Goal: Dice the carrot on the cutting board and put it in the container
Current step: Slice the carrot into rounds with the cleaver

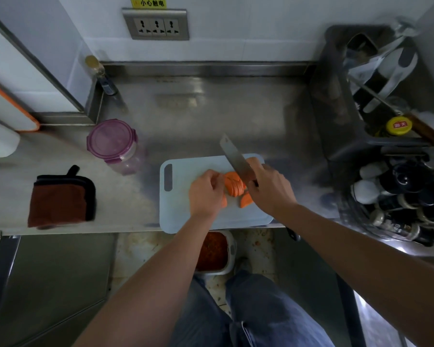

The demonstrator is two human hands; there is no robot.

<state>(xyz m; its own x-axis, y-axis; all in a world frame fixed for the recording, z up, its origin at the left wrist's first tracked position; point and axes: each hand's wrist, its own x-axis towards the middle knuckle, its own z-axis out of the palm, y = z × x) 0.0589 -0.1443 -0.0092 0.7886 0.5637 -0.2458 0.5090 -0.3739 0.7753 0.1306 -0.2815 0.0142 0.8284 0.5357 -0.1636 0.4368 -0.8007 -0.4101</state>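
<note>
An orange carrot (pixel 233 187), partly cut into overlapping slices, lies on a pale blue cutting board (pixel 183 194) at the counter's front edge. My left hand (pixel 206 194) curls over the carrot's left side and holds it down. My right hand (pixel 268 186) grips a cleaver (pixel 236 159) whose blade slants up and to the left over the slices. A loose carrot piece (pixel 246 200) lies just below the blade. A white container (pixel 214 252) with orange bits inside sits on the floor below the counter, partly behind my left forearm.
A clear jar with a purple lid (pixel 112 141) stands left of the board. A folded brown cloth (pixel 60 199) lies farther left. A dark rack with bottles and utensils (pixel 396 171) fills the right side. A bottle (pixel 99 73) stands at the back corner.
</note>
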